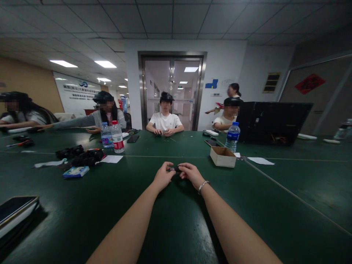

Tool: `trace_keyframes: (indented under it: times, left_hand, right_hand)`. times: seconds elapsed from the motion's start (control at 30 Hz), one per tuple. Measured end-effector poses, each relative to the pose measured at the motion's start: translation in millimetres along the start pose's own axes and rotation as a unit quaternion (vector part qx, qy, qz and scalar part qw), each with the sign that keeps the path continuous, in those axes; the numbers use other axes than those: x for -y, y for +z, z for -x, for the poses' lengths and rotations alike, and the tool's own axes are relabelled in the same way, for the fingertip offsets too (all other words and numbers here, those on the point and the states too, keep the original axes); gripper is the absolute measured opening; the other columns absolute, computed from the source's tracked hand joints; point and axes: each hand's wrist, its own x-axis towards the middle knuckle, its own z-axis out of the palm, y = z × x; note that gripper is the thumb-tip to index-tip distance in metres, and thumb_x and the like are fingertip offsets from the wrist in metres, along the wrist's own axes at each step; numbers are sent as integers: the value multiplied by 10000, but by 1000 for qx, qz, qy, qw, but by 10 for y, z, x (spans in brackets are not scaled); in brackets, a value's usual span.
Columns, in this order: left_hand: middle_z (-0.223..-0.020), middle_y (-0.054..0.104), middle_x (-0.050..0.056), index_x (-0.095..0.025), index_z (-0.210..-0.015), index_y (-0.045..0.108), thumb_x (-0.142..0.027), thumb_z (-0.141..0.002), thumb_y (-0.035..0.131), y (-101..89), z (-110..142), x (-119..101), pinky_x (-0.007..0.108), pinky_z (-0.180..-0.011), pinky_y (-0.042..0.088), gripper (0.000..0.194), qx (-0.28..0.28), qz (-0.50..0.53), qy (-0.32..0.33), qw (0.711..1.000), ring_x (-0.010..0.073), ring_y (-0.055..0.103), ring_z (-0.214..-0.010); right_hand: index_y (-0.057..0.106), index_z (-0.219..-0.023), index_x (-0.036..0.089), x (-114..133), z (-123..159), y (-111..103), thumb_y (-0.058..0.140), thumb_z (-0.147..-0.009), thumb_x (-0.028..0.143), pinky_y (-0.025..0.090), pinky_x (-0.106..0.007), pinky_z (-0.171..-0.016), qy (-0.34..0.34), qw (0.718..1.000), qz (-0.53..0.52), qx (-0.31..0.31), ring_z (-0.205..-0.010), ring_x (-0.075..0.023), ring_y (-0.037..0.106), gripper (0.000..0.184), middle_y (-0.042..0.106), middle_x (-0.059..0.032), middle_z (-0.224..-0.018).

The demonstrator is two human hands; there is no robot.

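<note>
Green table (176, 216) bearing bottles (118, 137), apparently cables (92, 157).

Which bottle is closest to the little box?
The blue-labelled bottle, standing just behind the little box. The other bottles stand much farther from it.

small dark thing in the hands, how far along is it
Nothing looks visibly finished. The small dark thing is in hand, at the fingertips of the left hand and right hand. It isn't set down; what else is left can't be told, as the fingers partly hide it.
</note>
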Motion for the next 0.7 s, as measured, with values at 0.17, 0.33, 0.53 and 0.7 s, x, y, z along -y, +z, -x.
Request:
trace_keyframes:
  times: [0.17, 0.33, 0.53, 0.7]
  left_hand:
    - [-950, 539, 54, -204, -1058, 483, -194, -746, 544, -4, 2, -7, 138, -457, 407, 319, -6, 6, 1, 1000, 111, 545, -700]
    - [-958, 530, 53, -204, -1063, 479, -196, -750, 537, -4, -1, 1, 139, -449, 411, 318, -4, 8, 8, 1000, 102, 542, -674]
    - [-967, 527, 64, -195, -1067, 484, -184, -755, 528, -13, 28, -45, 146, -450, 417, 316, -6, 7, 5, 1000, 107, 544, -677]
    - [-966, 525, 65, -197, -1062, 490, -179, -751, 539, -13, 17, -35, 141, -444, 414, 315, -13, 12, 6, 1000, 105, 542, -676]
  right_hand:
    - [615, -837, 106, -33, -20, -22, 621, -749, 123, 469, -141, -415, -6, 1000, 2, 7, -457, -83, 562, 90, 622, -35, -649]
    - [608, -836, 100, -11, -9, -11, 616, -754, 108, 469, -140, -414, -4, 1000, 4, 4, -459, -82, 562, 82, 628, -45, -668]
    - [607, -860, 97, -17, -13, -18, 607, -769, 111, 476, -143, -431, -2, 1000, 10, 6, -470, -83, 566, 93, 624, -46, -673]
    - [605, -877, 91, -32, -15, -27, 595, -775, 110, 479, -144, -439, 0, 1000, 9, 9, -480, -84, 570, 104, 630, -54, -688]
